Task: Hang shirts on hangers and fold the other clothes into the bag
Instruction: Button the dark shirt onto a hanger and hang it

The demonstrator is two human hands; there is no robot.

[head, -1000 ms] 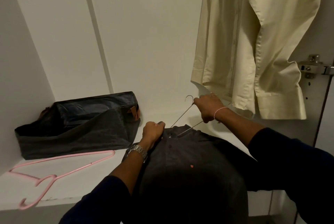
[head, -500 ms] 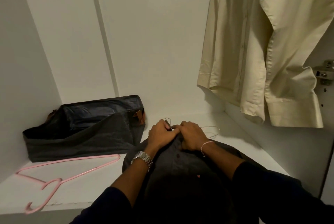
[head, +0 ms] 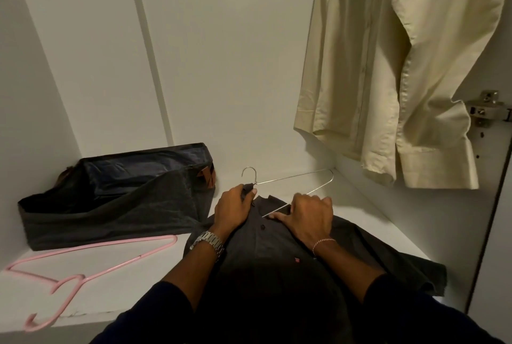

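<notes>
A white wardrobe interior fills the frame, with plain white walls and a white shelf running across the lower half. A dark grey button-front shirt is spread on the shelf at the lower centre, its collar pointing away from the camera and its lower part draped over the shelf's front edge. A thin silver wire hanger is seen at the collar, its hook raised just above the neck and one shoulder end protruding to the right of centre, while the other part is hidden inside the shirt. The collar, beside the base of the hook, is pinched by the left hand, on whose wrist a metal watch is worn. The right hand is curled over the shirt's right shoulder fabric where the wire enters; a thin beaded bracelet is seen on its wrist. At the centre left, a dark grey fabric bag with its flap open is set against the back wall. A pink plastic hanger is laid flat on the shelf at the lower left, just in front of the bag. A cream long-sleeved shirt is hung at the upper right.
</notes>
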